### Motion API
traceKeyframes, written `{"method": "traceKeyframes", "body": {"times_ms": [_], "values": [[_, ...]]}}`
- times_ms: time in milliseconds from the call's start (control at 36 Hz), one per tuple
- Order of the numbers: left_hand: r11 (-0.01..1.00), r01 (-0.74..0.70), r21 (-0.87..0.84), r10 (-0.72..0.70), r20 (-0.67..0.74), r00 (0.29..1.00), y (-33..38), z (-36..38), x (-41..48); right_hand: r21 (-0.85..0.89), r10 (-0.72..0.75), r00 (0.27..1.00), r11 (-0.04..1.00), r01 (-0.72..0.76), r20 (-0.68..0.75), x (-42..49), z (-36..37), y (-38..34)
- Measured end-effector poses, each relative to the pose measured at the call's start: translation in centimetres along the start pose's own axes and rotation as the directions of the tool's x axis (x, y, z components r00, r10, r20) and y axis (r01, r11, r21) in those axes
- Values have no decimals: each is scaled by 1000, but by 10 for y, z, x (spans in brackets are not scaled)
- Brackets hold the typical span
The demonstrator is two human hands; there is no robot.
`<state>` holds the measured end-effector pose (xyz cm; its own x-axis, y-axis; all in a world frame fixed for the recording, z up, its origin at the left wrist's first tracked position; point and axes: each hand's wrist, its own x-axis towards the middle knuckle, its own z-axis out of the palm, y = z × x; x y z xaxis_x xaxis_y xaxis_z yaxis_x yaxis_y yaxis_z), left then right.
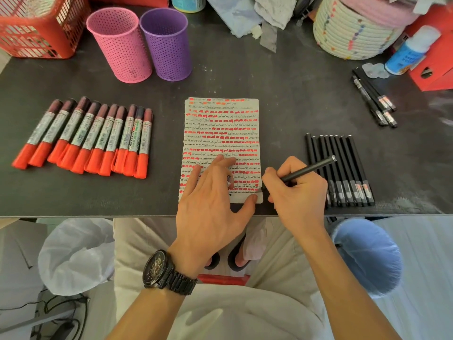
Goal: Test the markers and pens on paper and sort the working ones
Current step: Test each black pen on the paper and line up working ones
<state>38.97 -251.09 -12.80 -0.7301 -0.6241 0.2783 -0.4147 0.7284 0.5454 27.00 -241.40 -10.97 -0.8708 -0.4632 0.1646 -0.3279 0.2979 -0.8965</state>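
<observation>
A white sheet of paper (221, 133), covered in rows of red marks and black scribbles, lies in the middle of the dark table. My left hand (210, 200) rests flat on its lower part, fingers spread. My right hand (297, 192) grips a black pen (308, 169) with its tip touching the paper's lower right corner. Several orange-capped markers (85, 138) lie in a row on the left. Several black pens (340, 168) lie side by side to the right of the paper. Another small bunch of black pens (373, 99) lies at the far right.
A pink mesh cup (120, 42) and a purple mesh cup (166, 42) stand at the back. A red basket (36, 28) sits at the back left, a woven rope basket (353, 30) and a white bottle (407, 52) at the back right. The table edge (98, 215) runs below my hands.
</observation>
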Motion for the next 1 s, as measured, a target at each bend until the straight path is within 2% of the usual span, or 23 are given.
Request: {"method": "traceKeyframes", "body": {"times_ms": [222,361,444,556,667,778,917,1000], "values": [[1000,-2,-10,2,-5,1000,-1,1,0,16,-5,1000,1000,5,-13,0,0,1],[999,-5,-39,6,24,1000,0,-2,-1,154,63,995,987,-51,-77,-2,-3,-6],[991,20,-131,-14,42,999,2,-8,0,210,105,992,974,-89,-66,-5,-7,-10],[932,69,-356,-56,49,997,0,-23,2,453,214,976,866,-211,46,-10,-14,-19],[948,34,-316,-56,-60,997,-1,-37,1,607,250,953,735,-302,172,-15,-24,-29],[857,140,-496,-127,60,990,-1,-44,1,668,269,939,661,-342,214,-17,-32,-38],[757,233,-610,-133,206,970,4,-55,8,670,252,944,666,-328,212,-18,-36,-44],[725,246,-643,-137,216,967,6,-59,10,674,233,948,667,-317,215,-19,-39,-45]]}}
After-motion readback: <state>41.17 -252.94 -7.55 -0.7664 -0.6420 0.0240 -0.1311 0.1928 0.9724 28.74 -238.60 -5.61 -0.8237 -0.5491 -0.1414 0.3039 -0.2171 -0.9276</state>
